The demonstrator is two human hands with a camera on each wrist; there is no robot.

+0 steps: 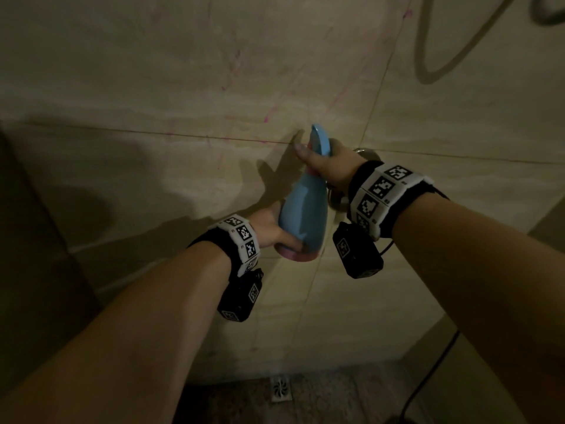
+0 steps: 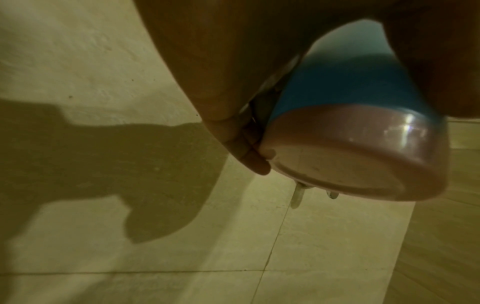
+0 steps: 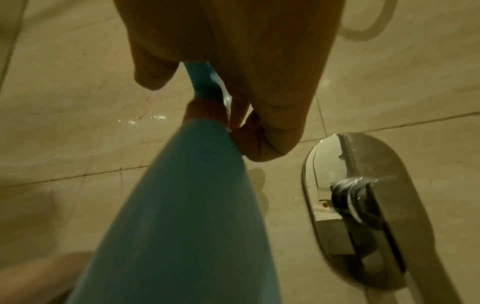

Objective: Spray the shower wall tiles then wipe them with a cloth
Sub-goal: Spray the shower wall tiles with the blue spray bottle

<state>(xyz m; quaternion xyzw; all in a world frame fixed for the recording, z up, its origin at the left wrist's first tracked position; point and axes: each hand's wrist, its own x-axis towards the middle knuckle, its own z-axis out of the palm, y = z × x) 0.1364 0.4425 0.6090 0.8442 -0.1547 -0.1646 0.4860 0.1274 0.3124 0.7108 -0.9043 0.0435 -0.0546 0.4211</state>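
Note:
I hold a blue spray bottle (image 1: 304,215) with a pinkish base in both hands, its nozzle pointed at the beige wall tiles (image 1: 153,87). My left hand (image 1: 275,231) grips the bottle's lower body; the left wrist view shows the base (image 2: 350,156) between thumb and fingers. My right hand (image 1: 324,166) is wrapped round the neck and the blue trigger head (image 1: 319,139), also close up as the trigger head (image 3: 205,82) and the bottle (image 3: 182,205). Faint pink streaks mark the tiles (image 1: 235,62). No cloth is in view.
A chrome shower mixer plate with a lever (image 3: 363,205) is fixed to the wall just right of the bottle, partly hidden behind my right wrist. A hose shadow (image 1: 452,50) curves at top right. A floor drain (image 1: 281,388) and a dark cable (image 1: 428,368) lie below.

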